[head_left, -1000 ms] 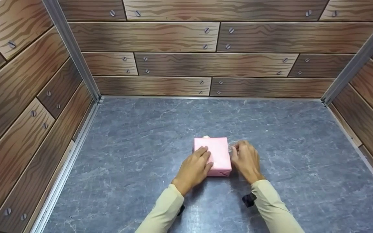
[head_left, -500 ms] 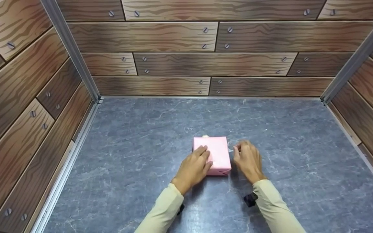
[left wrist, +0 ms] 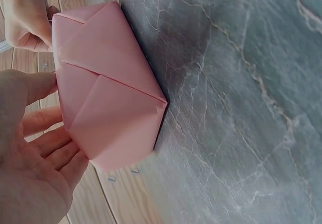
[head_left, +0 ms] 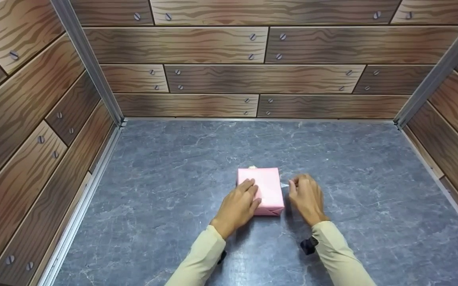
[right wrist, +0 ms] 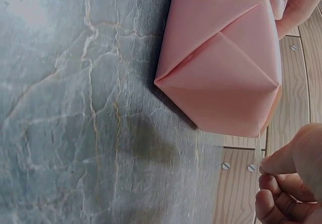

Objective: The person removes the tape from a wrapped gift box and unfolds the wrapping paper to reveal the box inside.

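A box wrapped in pink paper (head_left: 268, 184) lies on the grey marbled surface, its folded end flaps (left wrist: 108, 78) facing the wrist cameras. My left hand (head_left: 236, 205) rests on the box's top near its left side, fingers extended over the paper. Off the box's right side stretches a thin clear strip, which looks like tape (right wrist: 258, 151). The thumb and fingers of my right hand (head_left: 307, 198) pinch that strip's free end, a short distance from the box. Behind the box, a small pale thing (head_left: 252, 167) peeks out, mostly hidden.
Wood-patterned panels (head_left: 213, 77) wall in the back and both sides, with metal corner rails (head_left: 94, 65) between them. The marbled surface (head_left: 165, 159) extends around the box. A black wrist camera (head_left: 308, 245) sits at the right sleeve.
My right hand has moved slightly to the right, away from the box, and more of the clear strip shows between them. My left hand stays on the box.
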### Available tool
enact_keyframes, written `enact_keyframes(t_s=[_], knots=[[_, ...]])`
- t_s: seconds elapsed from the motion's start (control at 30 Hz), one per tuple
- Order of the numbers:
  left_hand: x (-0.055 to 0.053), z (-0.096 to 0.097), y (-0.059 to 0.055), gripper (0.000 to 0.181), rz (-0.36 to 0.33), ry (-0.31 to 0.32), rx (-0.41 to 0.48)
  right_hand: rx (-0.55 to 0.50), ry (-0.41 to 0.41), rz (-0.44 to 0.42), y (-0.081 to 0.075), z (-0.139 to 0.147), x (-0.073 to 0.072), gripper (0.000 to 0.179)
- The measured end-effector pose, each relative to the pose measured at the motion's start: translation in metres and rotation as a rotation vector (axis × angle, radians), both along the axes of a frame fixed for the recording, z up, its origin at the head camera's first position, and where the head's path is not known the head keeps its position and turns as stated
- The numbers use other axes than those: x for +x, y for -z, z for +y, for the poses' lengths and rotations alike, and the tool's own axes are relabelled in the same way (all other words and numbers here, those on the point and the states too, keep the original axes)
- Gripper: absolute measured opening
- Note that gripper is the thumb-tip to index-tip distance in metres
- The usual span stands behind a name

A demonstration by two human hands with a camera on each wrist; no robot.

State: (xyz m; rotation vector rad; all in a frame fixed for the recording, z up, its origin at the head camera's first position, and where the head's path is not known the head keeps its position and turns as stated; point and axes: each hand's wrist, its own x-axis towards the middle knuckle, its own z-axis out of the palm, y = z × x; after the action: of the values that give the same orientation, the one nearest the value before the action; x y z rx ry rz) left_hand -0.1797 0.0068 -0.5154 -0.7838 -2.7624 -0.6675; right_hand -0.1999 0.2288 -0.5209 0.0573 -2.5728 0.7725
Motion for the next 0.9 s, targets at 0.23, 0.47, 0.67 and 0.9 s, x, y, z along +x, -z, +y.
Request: enact_keyframes(t_s=[0.23,0.47,0.67,0.9], knots=[[0.0002,-0.0004,0.0014,0.038,0.012,0.002,0.009,-0.001,0.0,0.005,0.0024,0.0008,-0.0003,0.009],[-0.0001,-0.001,0.0012,0.039,0.012,0.005,0.011,-0.01,0.008,-0.01,0.0017,0.0022,-0.0006,0.012],[0.0005,-0.0007,0.0017,0.039,0.007,-0.003,0.0,-0.018,0.002,0.0,0.0021,0.0029,-0.0008,0.011],[-0.0024,-0.0031,-0.0026,0.04,0.002,0.034,-0.044,-0.03,0.011,0.0,0.001,0.005,-0.0004,0.007]])
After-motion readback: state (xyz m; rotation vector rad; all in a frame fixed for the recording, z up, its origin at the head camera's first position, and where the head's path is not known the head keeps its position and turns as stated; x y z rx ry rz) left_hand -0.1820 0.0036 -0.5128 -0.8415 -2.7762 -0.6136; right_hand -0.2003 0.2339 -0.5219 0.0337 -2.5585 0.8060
